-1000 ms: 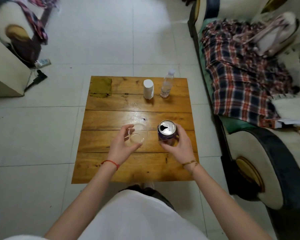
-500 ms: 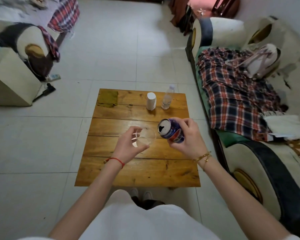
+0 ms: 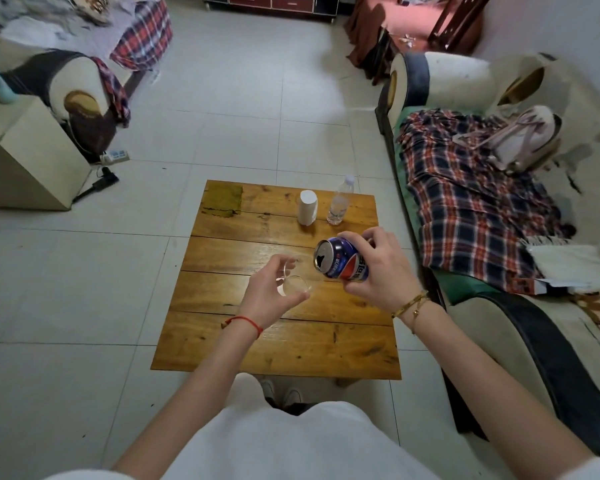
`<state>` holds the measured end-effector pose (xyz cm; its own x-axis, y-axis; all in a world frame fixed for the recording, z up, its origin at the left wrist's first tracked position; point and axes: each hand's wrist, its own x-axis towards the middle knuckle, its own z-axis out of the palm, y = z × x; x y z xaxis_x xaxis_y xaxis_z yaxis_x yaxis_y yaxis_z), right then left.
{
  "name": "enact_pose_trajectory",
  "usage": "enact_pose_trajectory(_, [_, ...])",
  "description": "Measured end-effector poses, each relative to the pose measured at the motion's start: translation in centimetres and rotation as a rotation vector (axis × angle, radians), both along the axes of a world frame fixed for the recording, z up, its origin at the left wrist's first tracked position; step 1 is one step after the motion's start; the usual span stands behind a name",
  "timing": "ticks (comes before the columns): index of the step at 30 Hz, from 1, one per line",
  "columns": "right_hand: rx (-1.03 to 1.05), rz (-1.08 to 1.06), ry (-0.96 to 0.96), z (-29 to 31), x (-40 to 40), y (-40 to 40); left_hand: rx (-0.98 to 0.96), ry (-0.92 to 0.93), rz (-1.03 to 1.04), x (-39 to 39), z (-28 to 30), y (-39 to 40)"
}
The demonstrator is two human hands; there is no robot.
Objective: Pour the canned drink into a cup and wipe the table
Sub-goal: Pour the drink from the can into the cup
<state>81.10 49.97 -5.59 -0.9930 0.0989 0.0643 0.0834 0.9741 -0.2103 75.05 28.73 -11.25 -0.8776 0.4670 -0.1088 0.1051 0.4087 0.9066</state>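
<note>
Near the frame's centre, the right hand [image 3: 378,268], gripping the Pepsi can [image 3: 340,259], had lifted it off the tabletop [image 3: 274,344] and tipped its opening toward the clear glass cup [image 3: 293,284] clasped by the left hand [image 3: 271,296], so pouring looked imminent

One wooden table [image 3: 278,344] carried four loose things along its far edge and far-left corner — one white cylinder [image 3: 308,212], one clear water bottle [image 3: 340,202] and one greenish cloth [image 3: 222,201]. Above the table's middle were two hands — a left hand [image 3: 269,296] with one clear cup [image 3: 293,285], a right hand [image 3: 378,271] with one blue can [image 3: 340,259].
</note>
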Motion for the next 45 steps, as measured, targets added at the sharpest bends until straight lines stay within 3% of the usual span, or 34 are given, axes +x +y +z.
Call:
enact_pose_trajectory(18, [0.148, 0.012, 0.028, 1.2, -1.0, -0.7, -0.004, -0.014, -0.011, -0.5, -0.1, -0.3])
enact_pose_trajectory(45, [0.162, 0.008, 0.034, 1.6, -1.5, -1.1, -0.019, 0.001, 0.017, -1.0, -0.4, -1.2])
